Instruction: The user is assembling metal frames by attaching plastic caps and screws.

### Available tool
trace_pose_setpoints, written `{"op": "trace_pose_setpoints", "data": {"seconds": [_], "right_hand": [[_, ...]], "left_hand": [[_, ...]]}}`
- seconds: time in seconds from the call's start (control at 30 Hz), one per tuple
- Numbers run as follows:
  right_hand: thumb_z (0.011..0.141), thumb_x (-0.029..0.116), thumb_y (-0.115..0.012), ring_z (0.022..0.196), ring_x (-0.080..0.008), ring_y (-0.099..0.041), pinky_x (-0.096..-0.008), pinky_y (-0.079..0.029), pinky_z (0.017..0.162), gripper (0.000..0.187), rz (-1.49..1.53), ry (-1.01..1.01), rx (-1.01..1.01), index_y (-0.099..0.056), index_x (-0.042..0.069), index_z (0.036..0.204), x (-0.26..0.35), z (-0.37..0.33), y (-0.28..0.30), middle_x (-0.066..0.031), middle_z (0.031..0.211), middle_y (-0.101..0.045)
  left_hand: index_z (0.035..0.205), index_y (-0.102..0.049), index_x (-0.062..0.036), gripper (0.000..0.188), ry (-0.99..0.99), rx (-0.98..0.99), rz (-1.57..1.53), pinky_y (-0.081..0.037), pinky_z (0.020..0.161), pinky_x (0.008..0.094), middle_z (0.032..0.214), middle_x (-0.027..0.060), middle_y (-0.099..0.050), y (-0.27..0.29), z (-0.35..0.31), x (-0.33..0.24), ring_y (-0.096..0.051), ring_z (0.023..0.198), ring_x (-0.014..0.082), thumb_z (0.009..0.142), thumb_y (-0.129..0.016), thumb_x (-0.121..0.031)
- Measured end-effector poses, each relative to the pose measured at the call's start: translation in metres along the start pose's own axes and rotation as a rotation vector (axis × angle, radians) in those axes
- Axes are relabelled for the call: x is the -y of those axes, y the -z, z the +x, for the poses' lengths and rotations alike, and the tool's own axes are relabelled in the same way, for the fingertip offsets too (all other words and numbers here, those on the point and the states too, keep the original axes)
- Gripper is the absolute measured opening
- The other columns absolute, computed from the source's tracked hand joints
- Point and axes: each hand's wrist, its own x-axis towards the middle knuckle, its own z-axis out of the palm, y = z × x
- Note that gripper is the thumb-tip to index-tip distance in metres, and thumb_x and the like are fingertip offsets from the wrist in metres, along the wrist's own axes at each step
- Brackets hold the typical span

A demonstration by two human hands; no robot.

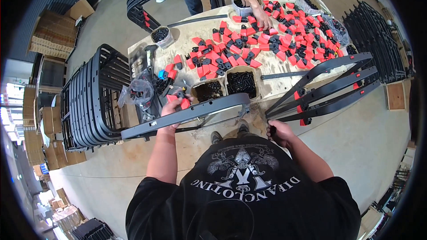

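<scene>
My left hand [170,110] is closed on a red-and-black plastic piece [183,102], at the near left edge of the table. A long black metal bar [191,113] passes over that hand's wrist side and partly hides it. My right hand [281,132] is curled beside the lower end of a black frame [320,90] with several curved bars and red pieces on it. Something dark lies in its fingers, too small to name. Between my hands stand two open boxes, one of black screws [240,84] and one with fewer small black parts [208,90].
Many red-and-black pieces [227,55] cover the wooden table [187,26]. Across it, a co-worker's hand [263,19] reaches into them. A hammer [150,55] and a plastic bag [138,93] lie at the left. Black frames [89,98] stand left; more bars [373,40] stack right.
</scene>
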Motion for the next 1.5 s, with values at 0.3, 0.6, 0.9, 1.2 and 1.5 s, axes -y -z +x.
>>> {"op": "trace_pose_setpoints", "data": {"seconds": [0.3,0.6,0.9,1.2,1.5], "right_hand": [[0.099,0.028,-0.060,0.069,-0.0197,-0.057,-0.0372,-0.045,0.062,0.019,-0.102,-0.043,0.036,-0.055,0.012,0.089,0.018,0.022,-0.019,-0.0028,0.079,-0.057],[0.100,0.024,-0.056,0.069,-0.0213,-0.058,-0.0385,-0.046,0.061,0.017,-0.043,0.050,0.035,-0.057,0.008,0.094,0.017,0.003,0.007,-0.0067,0.081,-0.059],[0.100,0.015,-0.050,0.082,-0.0257,-0.065,-0.0414,-0.055,0.073,0.023,0.057,0.163,0.163,-0.060,-0.001,0.113,0.001,-0.017,-0.005,-0.0141,0.102,-0.066],[0.104,0.021,-0.053,0.078,-0.0211,-0.062,-0.0322,-0.049,0.064,0.029,0.109,0.118,0.339,-0.061,-0.001,0.121,-0.020,-0.019,-0.081,-0.0105,0.098,-0.066],[0.106,0.028,-0.053,0.065,-0.0123,-0.043,-0.0257,-0.035,0.055,0.033,0.090,0.116,0.329,-0.058,-0.001,0.121,-0.048,-0.019,-0.114,-0.0012,0.081,-0.053]], "left_hand": [[0.091,-0.066,-0.0018,0.015,-0.069,-0.214,0.339,-0.053,0.056,0.0341,0.084,0.0063,-0.069,0.028,0.039,0.074,-0.064,0.066,0.0179,0.083,-0.077,-0.007],[0.096,-0.068,-0.0064,0.019,-0.044,-0.447,0.847,-0.044,0.051,0.0312,0.078,0.0039,-0.067,-0.026,0.050,0.072,-0.058,0.060,0.0146,0.084,-0.080,-0.016],[0.098,-0.056,-0.0099,0.024,0.213,-0.185,0.570,-0.038,0.046,0.0299,0.073,0.0040,-0.056,-0.079,-0.035,0.073,-0.053,0.055,0.0163,0.103,-0.058,-0.034],[0.105,-0.055,-0.0049,0.027,0.283,-0.010,0.529,-0.048,0.053,0.0329,0.082,0.0123,-0.067,-0.042,-0.084,0.092,-0.064,0.062,0.0230,0.104,-0.054,-0.032],[0.101,-0.061,-0.0025,0.036,0.271,-0.068,0.600,-0.047,0.066,0.0311,0.086,0.0109,-0.068,0.019,-0.123,0.097,-0.063,0.077,0.0178,0.105,-0.051,-0.037]]}}
